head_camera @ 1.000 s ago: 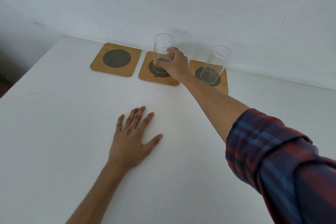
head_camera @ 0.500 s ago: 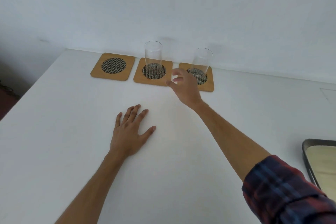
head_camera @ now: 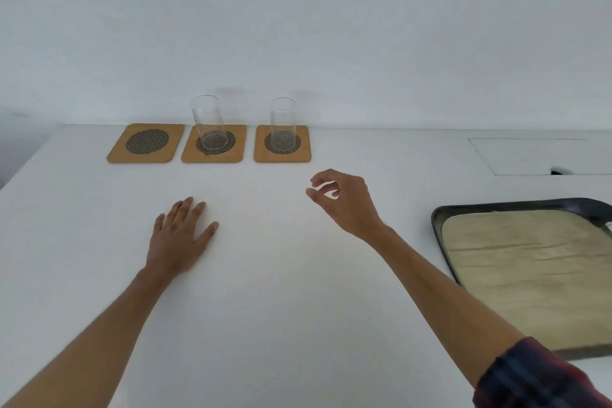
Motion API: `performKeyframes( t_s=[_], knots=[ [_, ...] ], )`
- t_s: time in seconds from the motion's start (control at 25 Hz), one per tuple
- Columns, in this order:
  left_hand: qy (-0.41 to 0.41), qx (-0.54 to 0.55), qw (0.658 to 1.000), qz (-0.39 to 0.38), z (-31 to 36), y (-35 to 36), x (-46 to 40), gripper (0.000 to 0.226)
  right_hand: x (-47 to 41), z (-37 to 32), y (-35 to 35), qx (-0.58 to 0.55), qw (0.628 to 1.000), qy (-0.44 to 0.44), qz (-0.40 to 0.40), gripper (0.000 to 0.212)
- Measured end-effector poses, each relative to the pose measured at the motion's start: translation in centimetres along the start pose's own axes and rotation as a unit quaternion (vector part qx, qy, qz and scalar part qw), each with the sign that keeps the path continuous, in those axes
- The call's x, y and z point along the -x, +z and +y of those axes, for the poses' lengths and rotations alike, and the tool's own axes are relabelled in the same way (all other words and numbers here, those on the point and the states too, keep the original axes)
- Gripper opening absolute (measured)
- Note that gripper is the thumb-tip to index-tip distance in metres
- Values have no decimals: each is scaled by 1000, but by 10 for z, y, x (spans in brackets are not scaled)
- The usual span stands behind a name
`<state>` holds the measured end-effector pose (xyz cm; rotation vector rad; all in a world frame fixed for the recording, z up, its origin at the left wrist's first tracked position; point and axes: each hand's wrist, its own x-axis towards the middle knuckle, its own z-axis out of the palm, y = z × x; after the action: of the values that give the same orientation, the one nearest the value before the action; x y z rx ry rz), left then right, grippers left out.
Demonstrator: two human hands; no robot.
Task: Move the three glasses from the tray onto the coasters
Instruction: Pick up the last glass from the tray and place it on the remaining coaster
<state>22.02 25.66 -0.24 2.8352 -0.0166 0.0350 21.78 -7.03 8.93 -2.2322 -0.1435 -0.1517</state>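
Two glasses upright on coasters: one (head_camera: 209, 122) on the middle coaster (head_camera: 214, 144), one (head_camera: 283, 122) on the right coaster (head_camera: 282, 144). Left coaster (head_camera: 145, 143) bare. Right hand (head_camera: 344, 200) above the table (head_camera: 265, 275), fingers loosely curled, holding nothing. Left hand (head_camera: 178, 237) flat, palm down, gripping nothing. Third glass not in view. Tray (head_camera: 438, 225) at right: only a tan liner showing. Best next: reach to the tray, grasp low on the glass, set down centred on the mesh.

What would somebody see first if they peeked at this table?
Probably the two clear glasses, one on the middle coaster and one on the right coaster at the back by the wall, with the left coaster bare. Then the hands: the left hand flat on the white table, the right hand open above it.
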Motion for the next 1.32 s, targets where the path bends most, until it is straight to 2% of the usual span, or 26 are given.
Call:
performKeyframes(
  t_s=[0.16, 0.4, 0.56, 0.8, 0.96, 1.04, 1.2, 1.32],
  knots=[
    [7, 48, 998, 44, 61, 12, 46, 47, 44, 29, -58, -3, 1000, 15, 26, 12],
    [63, 72, 995, 28, 165, 34, 104, 56, 105, 86, -137, 6, 997, 48, 55, 13],
    [79, 87, 992, 36, 232, 40, 117, 39, 138, 127, -195, 25, 994, 57, 86, 14],
    [76, 136, 987, 45, 323, 54, 137, 39, 178, 200, -287, 74, 981, 94, 154, 19],
    [77, 161, 983, 37, 372, 63, 149, 37, 197, 253, -342, 190, 943, 137, 238, 30],
    [78, 173, 981, 41, 391, 64, 153, 37, 203, 276, -363, 267, 917, 152, 254, 39],
    [88, 171, 980, 48, 419, 70, 161, 38, 209, 306, -384, 344, 892, 183, 228, 69],
    [93, 163, 980, 62, 433, 74, 164, 37, 209, 318, -387, 361, 887, 208, 200, 81]
  ],
)
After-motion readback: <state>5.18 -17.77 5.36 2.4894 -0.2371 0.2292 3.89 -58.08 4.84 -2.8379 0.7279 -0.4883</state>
